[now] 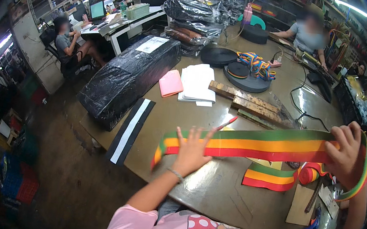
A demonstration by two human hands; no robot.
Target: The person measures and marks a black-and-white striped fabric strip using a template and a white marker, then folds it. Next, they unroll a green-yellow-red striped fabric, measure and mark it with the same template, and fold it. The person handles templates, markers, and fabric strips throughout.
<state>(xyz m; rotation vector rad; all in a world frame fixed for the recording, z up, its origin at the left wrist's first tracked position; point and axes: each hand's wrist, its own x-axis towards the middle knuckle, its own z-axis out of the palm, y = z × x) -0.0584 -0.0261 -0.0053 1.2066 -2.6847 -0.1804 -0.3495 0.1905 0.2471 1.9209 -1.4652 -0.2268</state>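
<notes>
A wide ribbon (252, 142) with green, yellow and red stripes stretches across the table in front of me. My left hand (193, 154) lies on it near its left end, fingers spread, and that end droops past the table edge. At the other side my right hand (345, 153) is closed around the ribbon, whose tail loops down beside my right wrist. Under the stretched length lies a second piece of striped ribbon (271, 177), and to its right is a small roll (308, 175) in the same colours. A red pen (227, 123) rests just behind the ribbon.
Left of me are a black strip with a white band (131, 131) and a large black-wrapped package (131, 77). Farther back lie white papers (197, 83), wooden blocks (248, 101) and black webbing rolls (247, 81). Blue-handled scissors (314, 222) lie near right. Two people sit beyond.
</notes>
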